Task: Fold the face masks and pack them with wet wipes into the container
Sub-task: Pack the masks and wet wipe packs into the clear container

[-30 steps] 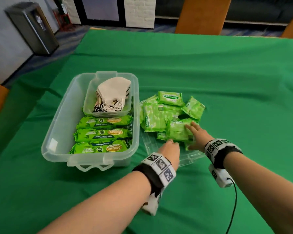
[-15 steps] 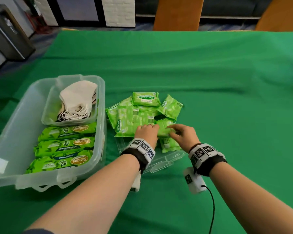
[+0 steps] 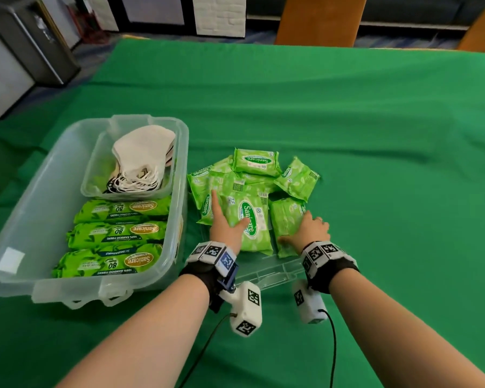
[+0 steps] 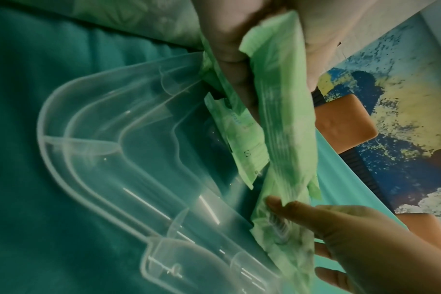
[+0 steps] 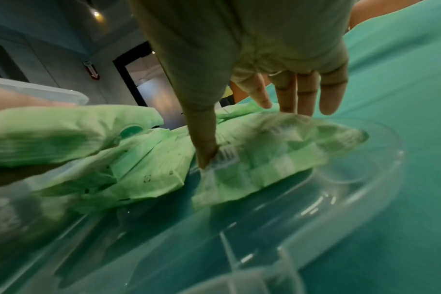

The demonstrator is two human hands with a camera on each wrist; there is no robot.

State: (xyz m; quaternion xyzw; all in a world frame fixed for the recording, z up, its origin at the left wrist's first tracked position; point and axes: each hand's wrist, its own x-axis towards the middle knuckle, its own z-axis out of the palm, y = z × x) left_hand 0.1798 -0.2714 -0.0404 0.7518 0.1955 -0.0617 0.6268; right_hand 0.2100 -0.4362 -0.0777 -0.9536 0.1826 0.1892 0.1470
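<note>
Now both hands sit differently than half a second ago: the left hand (image 3: 226,226), which then lay knuckles-up at the near edge of the pile, holds a wipe pack (image 3: 247,222) with its forefinger stretched along the pack's left side and its thumb pressed on the printed label; in the left wrist view the pack (image 4: 285,123) is pinched between thumb and fingers. The right hand (image 3: 308,232), which then reached into the middle of the pile, grips the near end of another small pack (image 3: 284,219), thumb on its left edge and fingers over its right side; the right wrist view shows the thumb (image 5: 204,139) pressing the wrapper and the fingers fairly straight. The rest of the small wipe packs (image 3: 256,162) lie heaped just beyond, on a clear lid (image 3: 272,271) that lies flat on the counter. Just left of the lid stands the clear container (image 3: 39,208); three large wipe packs (image 3: 118,233) lie side by side in its near part, and a small clear tray (image 3: 95,175) in its far part holds a stack of folded face masks (image 3: 143,152). A green cloth (image 3: 375,135) covers the counter. Beyond it show orange-brown chair backs (image 3: 317,21), a white brick pillar (image 3: 219,12) and a dark metal bin (image 3: 31,43) at the far left.
</note>
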